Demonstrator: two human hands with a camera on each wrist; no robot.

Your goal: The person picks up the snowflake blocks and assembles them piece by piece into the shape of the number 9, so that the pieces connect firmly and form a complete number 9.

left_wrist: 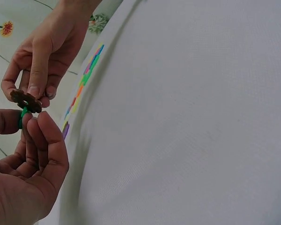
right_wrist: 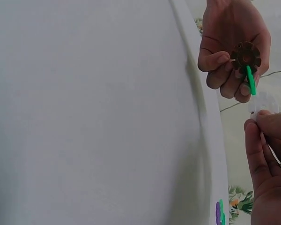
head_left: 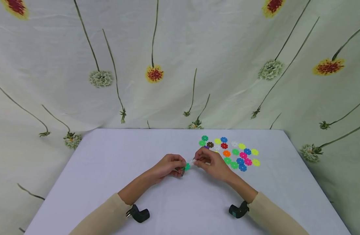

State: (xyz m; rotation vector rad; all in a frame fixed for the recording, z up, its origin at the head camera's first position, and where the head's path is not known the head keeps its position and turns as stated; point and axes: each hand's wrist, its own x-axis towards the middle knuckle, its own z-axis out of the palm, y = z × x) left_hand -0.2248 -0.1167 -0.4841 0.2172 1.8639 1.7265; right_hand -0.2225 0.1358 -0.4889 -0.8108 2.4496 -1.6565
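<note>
Above the table my left hand (head_left: 168,165) pinches a brown notched disc (right_wrist: 241,49) joined to a green notched disc (head_left: 187,166). The green disc (right_wrist: 251,80) stands edge-on, crossing the brown one at its rim, in the right wrist view. A white, nearly clear notched disc (right_wrist: 267,101) is pinched between the thumb and fingers of my right hand (head_left: 213,163). This white disc (head_left: 193,162) is beside the green one in the head view; whether they touch I cannot tell. In the left wrist view, the brown disc (left_wrist: 25,100) partly hides the right fingertips.
Several loose notched discs, among them an orange disc (head_left: 226,153), a red disc (head_left: 224,146) and a pink disc (head_left: 248,161), lie flat behind and right of my right hand. They rest on a white-covered table (head_left: 115,153). A flower-printed cloth (head_left: 180,42) hangs behind it.
</note>
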